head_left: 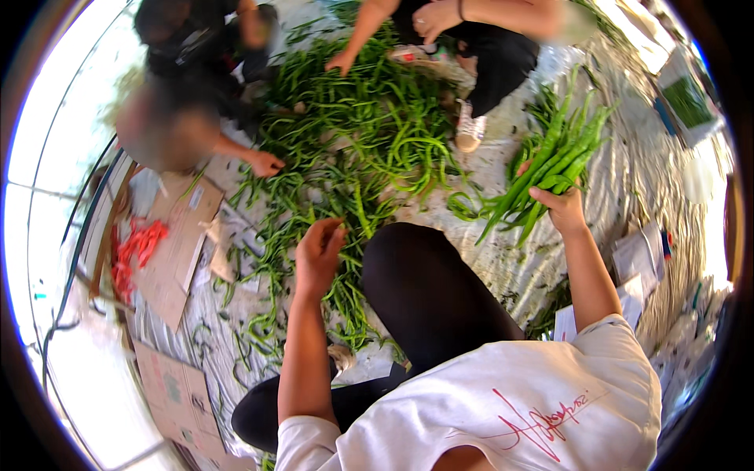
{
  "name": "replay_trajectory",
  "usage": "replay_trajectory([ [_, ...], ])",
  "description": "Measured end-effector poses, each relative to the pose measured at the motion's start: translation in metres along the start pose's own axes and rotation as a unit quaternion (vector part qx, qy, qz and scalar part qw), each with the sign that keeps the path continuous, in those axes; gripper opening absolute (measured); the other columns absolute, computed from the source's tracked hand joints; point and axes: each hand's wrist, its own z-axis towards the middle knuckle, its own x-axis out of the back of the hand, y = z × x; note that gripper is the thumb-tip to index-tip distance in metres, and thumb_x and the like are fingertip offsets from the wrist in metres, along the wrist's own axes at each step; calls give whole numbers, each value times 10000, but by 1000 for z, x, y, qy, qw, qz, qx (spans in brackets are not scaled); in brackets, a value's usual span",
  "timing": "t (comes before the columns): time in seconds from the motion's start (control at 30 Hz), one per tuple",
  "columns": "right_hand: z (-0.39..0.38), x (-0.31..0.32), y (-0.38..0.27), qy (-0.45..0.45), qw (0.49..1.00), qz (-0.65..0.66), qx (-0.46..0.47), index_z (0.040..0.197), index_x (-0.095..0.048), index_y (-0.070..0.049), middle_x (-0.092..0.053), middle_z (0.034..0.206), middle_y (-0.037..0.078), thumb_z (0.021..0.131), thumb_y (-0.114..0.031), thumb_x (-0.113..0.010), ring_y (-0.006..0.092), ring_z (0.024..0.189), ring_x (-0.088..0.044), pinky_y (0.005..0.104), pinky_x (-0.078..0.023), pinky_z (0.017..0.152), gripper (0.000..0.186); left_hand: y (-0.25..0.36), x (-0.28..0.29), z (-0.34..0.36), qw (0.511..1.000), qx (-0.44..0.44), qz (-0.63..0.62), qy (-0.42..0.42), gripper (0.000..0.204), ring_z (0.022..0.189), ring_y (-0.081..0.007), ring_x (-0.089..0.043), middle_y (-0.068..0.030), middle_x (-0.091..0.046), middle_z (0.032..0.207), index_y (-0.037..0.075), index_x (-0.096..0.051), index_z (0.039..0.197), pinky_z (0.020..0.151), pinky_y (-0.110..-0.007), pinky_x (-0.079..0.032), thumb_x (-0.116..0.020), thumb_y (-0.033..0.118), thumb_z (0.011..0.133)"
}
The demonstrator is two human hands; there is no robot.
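My right hand (562, 206) grips a bunch of long green chili peppers (554, 161), raised on the right with the thumb across them and the peppers fanning out on both sides. Below and beyond it a second heap of green peppers (542, 110) lies on the sheet. My left hand (317, 255) hangs over the near part of the big pepper pile (353, 149), left of my bent knee. Its fingers are curled inward, and whatever they may hold is hidden. The pile's peppers are thin, curved and tangled.
Two people crouch at the far side; one's hand (267, 164) reaches the pile's left edge, another's hand (341, 63) its far part. Flattened cardboard (184, 235) and red plastic strips (137, 250) lie left. A pale sheet (503, 271) covers the ground. A crate (689, 98) stands far right.
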Motion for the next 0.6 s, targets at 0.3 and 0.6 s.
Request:
replay_trajectory([
  [0.3, 65, -176, -44, -189, 967, 52, 162, 1147, -541, 5, -625, 1068, 115, 721, 47, -689, 201, 987, -603, 339, -490, 856, 453, 86, 19, -23, 961, -245, 109, 73, 684, 1097, -262, -556, -155, -561, 1194, 16, -443, 1274, 907, -370, -448, -808, 177, 718],
  [0.6, 3, -320, -114, -340, 900, 272, 0, 1171, -567, -1, -617, 1129, 49, 704, 44, -708, 146, 1054, -565, 304, -430, 937, 490, 151, 56, -61, 966, -199, -139, 88, 970, 1155, -262, -502, -131, -474, 1251, 44, -235, 1388, 957, -384, -428, -797, 25, 598],
])
